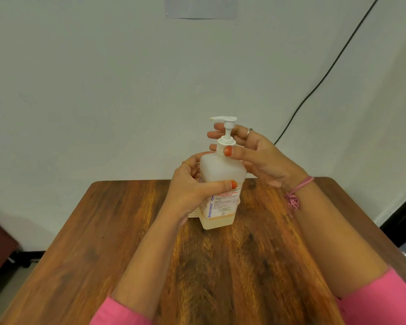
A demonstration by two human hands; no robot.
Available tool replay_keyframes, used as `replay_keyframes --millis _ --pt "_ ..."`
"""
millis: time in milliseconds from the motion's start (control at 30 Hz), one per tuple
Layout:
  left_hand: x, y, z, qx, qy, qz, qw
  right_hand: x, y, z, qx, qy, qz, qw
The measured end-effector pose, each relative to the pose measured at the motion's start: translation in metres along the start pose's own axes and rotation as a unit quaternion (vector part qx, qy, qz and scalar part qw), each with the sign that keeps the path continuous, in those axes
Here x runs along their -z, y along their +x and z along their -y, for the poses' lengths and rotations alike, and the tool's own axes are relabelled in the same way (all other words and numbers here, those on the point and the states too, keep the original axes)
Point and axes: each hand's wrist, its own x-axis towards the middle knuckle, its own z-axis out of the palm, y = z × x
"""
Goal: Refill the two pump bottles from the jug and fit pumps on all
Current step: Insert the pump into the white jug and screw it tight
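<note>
The pump bottle (222,184) stands upright on the wooden table (117,231), near its far edge. The left hand (192,186) grips the bottle body, thumb across the printed label and fingers wrapped behind. The right hand (256,153) pinches the white collar of the pump (225,134) between thumb and fingers at the bottle neck. The nozzle points left. Pale liquid fills only the bottom of the bottle. A white ribbed object (193,215) sits just behind the bottle, mostly hidden.

pink sleeves (382,299) on both arms; pink thread band (298,188) at right wrist; rings on both hands; orange-painted thumbnails.
</note>
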Motion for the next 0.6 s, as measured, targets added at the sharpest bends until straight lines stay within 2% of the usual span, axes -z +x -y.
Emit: replay_keyframes --millis 133,300,367,433,533,600 --pt "0.0 0.001 0.0 0.005 -0.014 -0.009 1.0 0.001 -0.002 -0.001 0.011 0.016 0.007 1.0" --pt "0.001 0.002 0.0 0.001 -0.015 -0.012 1.0 -0.006 0.004 -0.012 0.045 0.013 -0.085 0.995" --pt "0.003 0.002 0.0 0.002 -0.014 -0.013 1.0 -0.007 0.007 -0.015 0.042 0.003 -0.097 0.994" --pt "0.003 0.003 0.001 0.003 -0.016 -0.009 1.0 -0.006 0.007 -0.015 0.035 -0.006 -0.071 0.997" --pt "0.004 0.002 0.0 0.007 -0.018 -0.006 1.0 -0.003 0.005 -0.009 0.016 0.028 0.007 0.999" --pt "0.005 0.001 0.0 0.009 -0.019 -0.006 1.0 -0.006 0.003 -0.007 0.006 0.034 0.024 0.999"
